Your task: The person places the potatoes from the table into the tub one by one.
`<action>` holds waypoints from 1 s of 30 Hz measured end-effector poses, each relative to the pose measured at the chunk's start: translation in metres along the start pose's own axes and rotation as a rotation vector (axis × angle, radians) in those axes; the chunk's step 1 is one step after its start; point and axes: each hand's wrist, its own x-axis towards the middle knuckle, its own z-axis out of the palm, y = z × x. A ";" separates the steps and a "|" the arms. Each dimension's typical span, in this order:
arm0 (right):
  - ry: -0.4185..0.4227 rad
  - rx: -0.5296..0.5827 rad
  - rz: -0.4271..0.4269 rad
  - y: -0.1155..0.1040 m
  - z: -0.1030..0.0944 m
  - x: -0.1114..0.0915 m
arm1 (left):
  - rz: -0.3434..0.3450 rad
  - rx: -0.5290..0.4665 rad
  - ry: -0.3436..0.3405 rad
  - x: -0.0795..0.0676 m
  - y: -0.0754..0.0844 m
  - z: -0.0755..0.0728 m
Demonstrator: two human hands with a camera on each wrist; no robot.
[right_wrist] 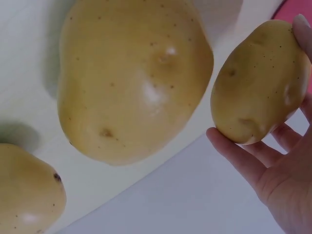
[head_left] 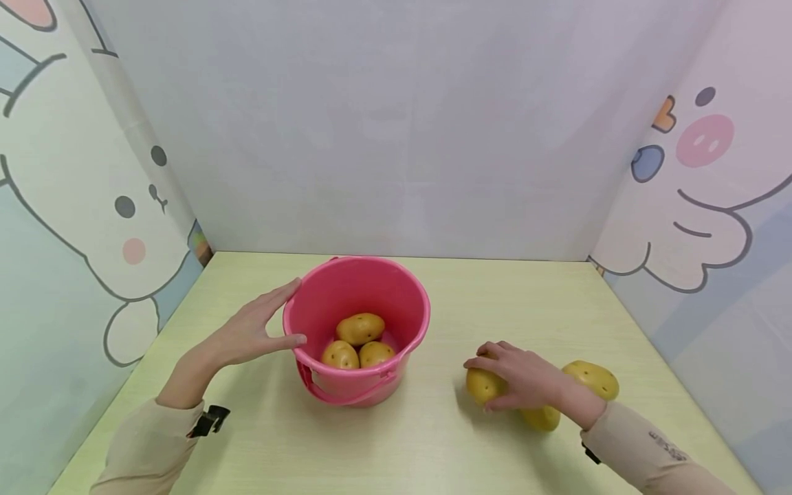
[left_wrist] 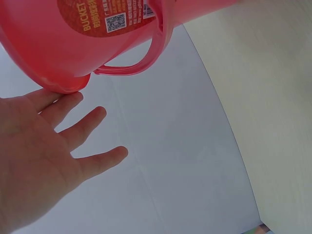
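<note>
A pink bucket (head_left: 357, 385) stands at the middle of the table, with three potatoes (head_left: 361, 329) inside. My left hand (head_left: 256, 328) is at its left rim, fingers spread and fairly straight. In the left wrist view, fingertips (left_wrist: 73, 97) of that hand touch the bucket's rim (left_wrist: 63, 87). To the right of the bucket, my right hand (head_left: 522, 377) grips a potato (head_left: 484, 387) between thumb and fingers. The right wrist view shows this held potato (right_wrist: 261, 83) from close by. Under the right wrist lies another potato (head_left: 542, 418), partly hidden by the hand.
A further potato (head_left: 592, 379) lies beyond the right wrist. The pale yellow table (head_left: 433, 454) meets a plain light wall (head_left: 402, 137) at the back. Side panels with cartoon animals (head_left: 699, 192) stand left and right. The bucket's handle (head_left: 353, 401) hangs down at its front.
</note>
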 end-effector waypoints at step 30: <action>0.076 -0.089 0.003 -0.001 -0.065 0.008 | -0.016 -0.004 -0.006 -0.001 0.000 0.000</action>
